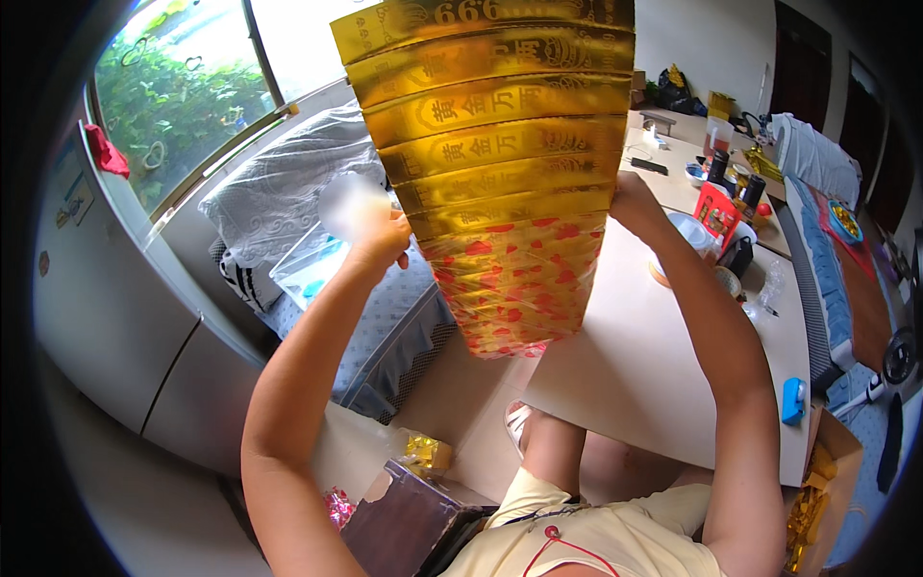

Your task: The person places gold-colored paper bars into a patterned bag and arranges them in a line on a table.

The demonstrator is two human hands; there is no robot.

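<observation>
A tall tiered piece of gold foil paper (pixel 497 144) is raised in front of me above the table's left edge. Its overlapping bands bear embossed writing and ornament. Towards the narrower lower end, clear film printed with red hearts (pixel 512 288) covers the gold. My left hand (pixel 386 241) grips the left edge at about mid-height, its fingers partly curled into view. On the opposite edge, slightly higher, my right hand (pixel 634 202) holds on, with its fingertips hidden behind the foil.
The pale table (pixel 642 360) bears a clear plastic tub (pixel 689 234), a red packet (pixel 717 213), tape rolls (pixel 728 280) and a blue device (pixel 794 400). Below left stands a torn dark box (pixel 411 516); an open carton (pixel 829 476) with gold foil sits right. A refrigerator (pixel 137 288) flanks a covered sofa (pixel 389 339).
</observation>
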